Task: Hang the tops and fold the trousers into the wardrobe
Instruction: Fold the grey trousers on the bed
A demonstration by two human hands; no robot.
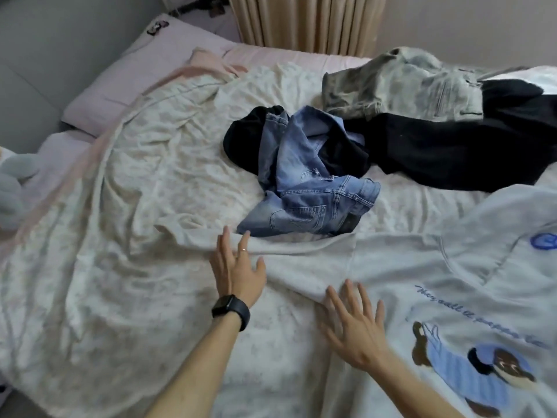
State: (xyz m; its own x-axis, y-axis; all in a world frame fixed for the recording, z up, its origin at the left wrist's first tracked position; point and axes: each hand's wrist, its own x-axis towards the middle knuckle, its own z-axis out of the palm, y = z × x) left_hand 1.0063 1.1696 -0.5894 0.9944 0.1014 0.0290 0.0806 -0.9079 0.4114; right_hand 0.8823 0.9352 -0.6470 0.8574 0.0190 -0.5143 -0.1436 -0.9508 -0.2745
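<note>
Because the sweatshirt (pixel 437 267) lies spread face-up on the bed (pixel 120 191), you press left hand (pixel 236 267) and right hand (pixel 355 327) flat along its sleeve, fingers (pixel 224 245) straight and splayed, gripping nothing, seemingly smoothing it for hanging, with the jeans (pixel 307 188) heaped just beyond.
</note>
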